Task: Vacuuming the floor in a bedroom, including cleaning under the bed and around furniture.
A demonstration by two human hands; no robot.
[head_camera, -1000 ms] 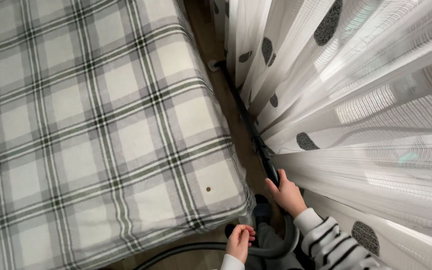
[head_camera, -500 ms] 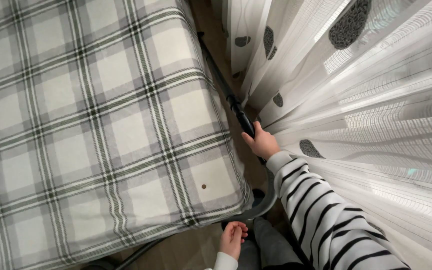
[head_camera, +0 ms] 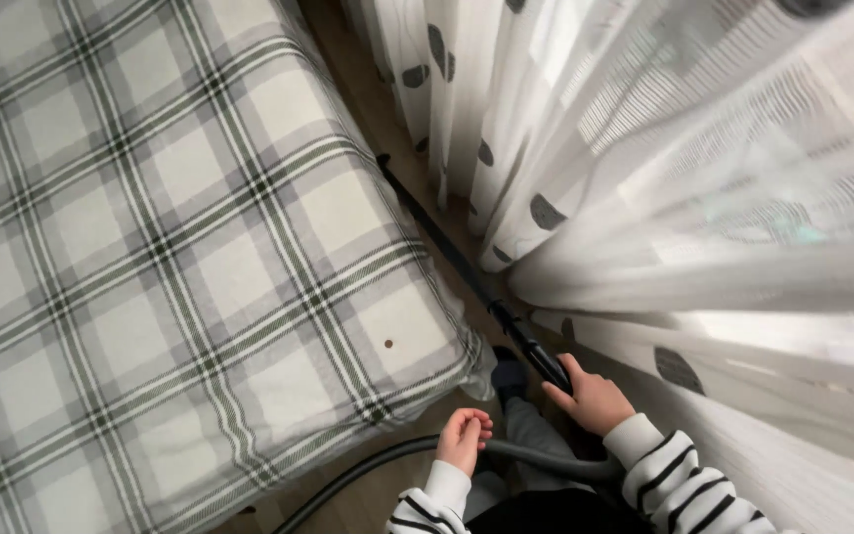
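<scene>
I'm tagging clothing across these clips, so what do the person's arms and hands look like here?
Both arms wear long white sleeves with black horizontal stripes and plain white ribbed cuffs. The left hand and right hand are bare: no gloves, and no rings or watch that I can see. The right sleeve shows more of its striping than the left sleeve.

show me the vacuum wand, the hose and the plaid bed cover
vacuum wand (head_camera: 447, 249), head view, middle of the black tube
hose (head_camera: 368, 470), head view, grey curve left of the left hand
plaid bed cover (head_camera: 180, 267), head view, middle of its top
</scene>
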